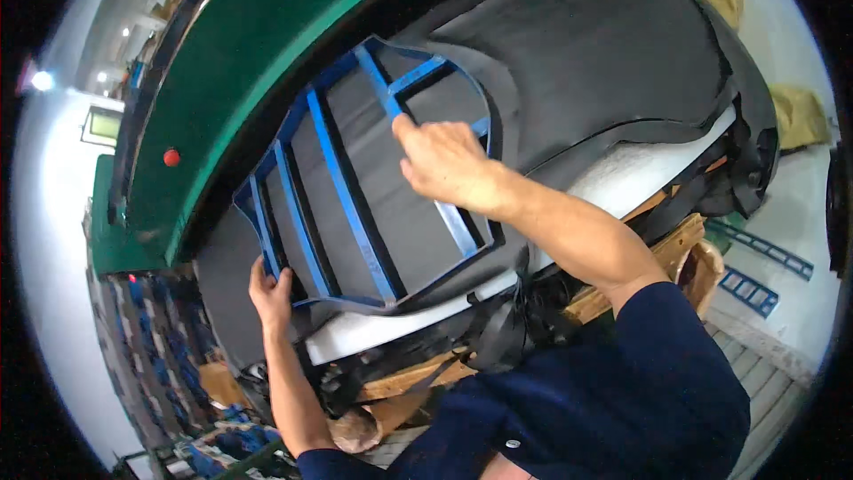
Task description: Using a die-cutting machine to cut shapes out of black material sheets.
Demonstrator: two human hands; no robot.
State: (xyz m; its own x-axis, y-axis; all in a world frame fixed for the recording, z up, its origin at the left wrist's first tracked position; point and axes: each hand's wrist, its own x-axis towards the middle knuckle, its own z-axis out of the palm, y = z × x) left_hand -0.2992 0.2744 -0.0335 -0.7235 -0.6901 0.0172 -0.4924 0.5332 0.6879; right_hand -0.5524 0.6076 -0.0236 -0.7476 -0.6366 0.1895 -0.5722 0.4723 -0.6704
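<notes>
A blue metal cutting die [342, 196], a curved outline frame with several crossbars, lies flat on black sheet material [582, 44]. My left hand [270, 293] grips its near-left end, thumb on the inner side and fingers over the outer edge. Over the die's right part, my right hand [449, 164] has its fingers curled onto a crossbar; the hand hides part of that bar and the fingers' undersides. To the right of the die, a curved cut line and a strip of the black sheet show, with a white board [653, 164] beneath.
Beyond the die runs a long green machine beam [231, 62] with a red button [171, 157]. Black scrap strips [511, 324] hang along the near edge above wooden boards [409, 380]. More blue dies [751, 292] rest on the floor at right. Racked pieces [155, 347] stand at left.
</notes>
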